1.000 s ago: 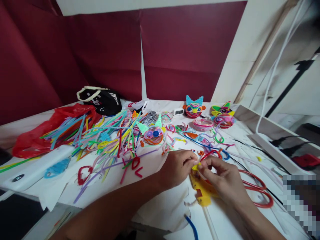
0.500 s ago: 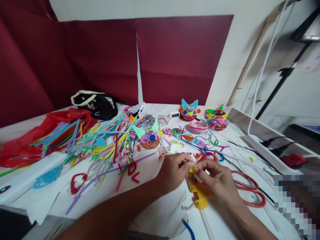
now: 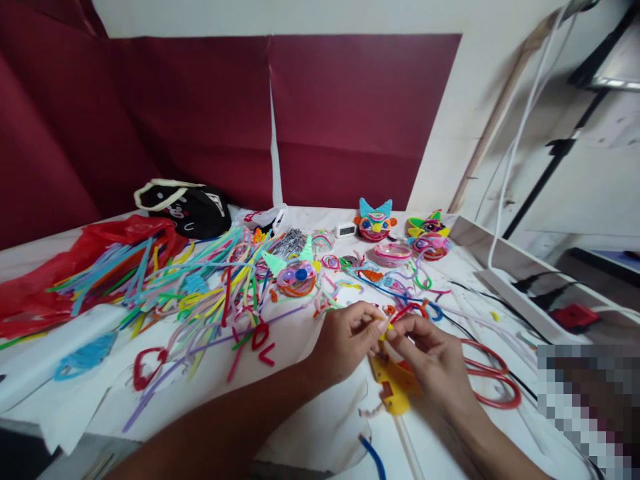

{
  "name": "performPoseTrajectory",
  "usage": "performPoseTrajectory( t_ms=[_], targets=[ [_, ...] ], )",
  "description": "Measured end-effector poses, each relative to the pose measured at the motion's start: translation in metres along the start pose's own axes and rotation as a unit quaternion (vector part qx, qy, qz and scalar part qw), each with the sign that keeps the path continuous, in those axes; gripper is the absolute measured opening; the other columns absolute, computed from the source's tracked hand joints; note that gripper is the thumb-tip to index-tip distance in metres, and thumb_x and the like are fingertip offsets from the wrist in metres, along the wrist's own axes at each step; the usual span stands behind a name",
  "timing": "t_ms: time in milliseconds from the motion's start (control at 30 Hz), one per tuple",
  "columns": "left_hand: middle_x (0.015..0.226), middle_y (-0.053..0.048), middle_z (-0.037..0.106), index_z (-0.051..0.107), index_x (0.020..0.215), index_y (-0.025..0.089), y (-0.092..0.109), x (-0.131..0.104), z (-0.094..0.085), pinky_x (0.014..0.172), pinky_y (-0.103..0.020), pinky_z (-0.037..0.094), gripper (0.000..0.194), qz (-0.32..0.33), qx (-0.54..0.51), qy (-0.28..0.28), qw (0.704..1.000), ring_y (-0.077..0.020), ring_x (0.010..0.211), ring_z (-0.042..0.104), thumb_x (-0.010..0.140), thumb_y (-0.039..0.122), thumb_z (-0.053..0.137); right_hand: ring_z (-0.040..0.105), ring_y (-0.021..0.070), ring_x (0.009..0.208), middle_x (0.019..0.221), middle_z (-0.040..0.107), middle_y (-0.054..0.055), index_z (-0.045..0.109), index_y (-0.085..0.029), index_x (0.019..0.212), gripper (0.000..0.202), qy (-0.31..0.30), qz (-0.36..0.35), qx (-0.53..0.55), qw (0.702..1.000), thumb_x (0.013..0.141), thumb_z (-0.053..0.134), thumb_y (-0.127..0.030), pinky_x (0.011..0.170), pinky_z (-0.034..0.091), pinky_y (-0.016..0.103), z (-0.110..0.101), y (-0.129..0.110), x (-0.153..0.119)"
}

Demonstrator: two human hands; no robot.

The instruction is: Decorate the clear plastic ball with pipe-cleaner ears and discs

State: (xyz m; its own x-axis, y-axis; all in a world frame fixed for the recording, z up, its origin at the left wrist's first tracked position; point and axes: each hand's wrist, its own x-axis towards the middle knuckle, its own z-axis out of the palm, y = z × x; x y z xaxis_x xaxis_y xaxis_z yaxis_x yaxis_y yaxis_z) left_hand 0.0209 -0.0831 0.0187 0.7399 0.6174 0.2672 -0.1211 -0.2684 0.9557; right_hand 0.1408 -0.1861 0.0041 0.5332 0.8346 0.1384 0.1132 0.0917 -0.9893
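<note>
My left hand (image 3: 350, 335) and my right hand (image 3: 431, 353) meet over the right middle of the table, fingertips almost touching. Between them they pinch a small fuzzy yellow piece (image 3: 389, 327), probably a bent pipe cleaner; its shape is mostly covered by the fingers. Just beneath lies a yellow hot glue gun (image 3: 397, 398), partly hidden by my right hand, with a clear glue stick (image 3: 409, 445) running from its rear. Red-handled scissors (image 3: 495, 390) rest to the right of my right hand. A blue pipe cleaner (image 3: 373, 457) is near the front edge.
Loose pipe cleaners (image 3: 200, 283) spread across the left side from a red plastic bag (image 3: 30, 287). Decorated animal faces (image 3: 376, 227) stand at the back, one with mint ears (image 3: 299, 273) nearer. A black bag (image 3: 187, 210) sits behind. A white tray (image 3: 510, 283) with plugs and cables borders the right.
The view has shifted slightly, so most things sit a little further left. Both hands stay together on the yellow piece, with slight finger movement.
</note>
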Motion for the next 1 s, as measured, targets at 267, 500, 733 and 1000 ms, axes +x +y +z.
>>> performPoseTrajectory(
  t_ms=[267,500,733,1000],
  targets=[
    [0.052,0.003,0.057,0.062,0.078,0.015,-0.002,0.003,-0.005,0.049,-0.019,0.043,0.015,0.024,0.036,0.014,0.999,-0.0090,0.046,0.054,0.085,0.028,0.058,0.055,0.0143,0.059,0.067,0.061,0.002,0.065,-0.018,0.070,0.026,-0.014,-0.016,-0.009,1.000,0.077,0.072,-0.042,0.055,0.045,0.027,0.003,-0.005,0.003],
    [0.056,0.001,0.061,0.062,0.082,0.015,-0.002,0.005,-0.006,0.054,-0.021,0.048,0.020,-0.009,-0.016,-0.025,1.000,-0.0108,0.052,0.059,0.087,0.034,0.058,0.054,0.0129,0.057,0.063,0.060,-0.001,0.065,-0.019,0.068,0.025,0.006,0.036,0.041,0.998,0.070,0.076,-0.041,0.054,0.044,0.025,0.003,-0.009,0.003],
    [0.058,0.000,0.062,0.060,0.078,0.015,-0.007,0.005,-0.003,0.053,-0.022,0.048,0.027,-0.044,-0.039,-0.038,0.998,-0.0110,0.051,0.057,0.089,0.039,0.053,0.051,0.0107,0.051,0.056,0.060,-0.002,0.064,-0.018,0.064,0.030,0.052,0.054,0.088,0.993,0.059,0.081,-0.042,0.052,0.042,0.025,0.007,-0.016,0.005],
    [0.055,0.002,0.059,0.058,0.068,0.016,-0.002,0.001,-0.002,0.050,-0.020,0.044,0.029,-0.022,0.007,-0.029,0.999,-0.0084,0.047,0.052,0.089,0.035,0.054,0.050,0.0098,0.049,0.057,0.059,-0.003,0.064,-0.019,0.064,0.024,0.057,0.046,0.081,0.994,0.062,0.078,-0.037,0.048,0.040,0.023,0.007,-0.012,0.005]
  ],
)
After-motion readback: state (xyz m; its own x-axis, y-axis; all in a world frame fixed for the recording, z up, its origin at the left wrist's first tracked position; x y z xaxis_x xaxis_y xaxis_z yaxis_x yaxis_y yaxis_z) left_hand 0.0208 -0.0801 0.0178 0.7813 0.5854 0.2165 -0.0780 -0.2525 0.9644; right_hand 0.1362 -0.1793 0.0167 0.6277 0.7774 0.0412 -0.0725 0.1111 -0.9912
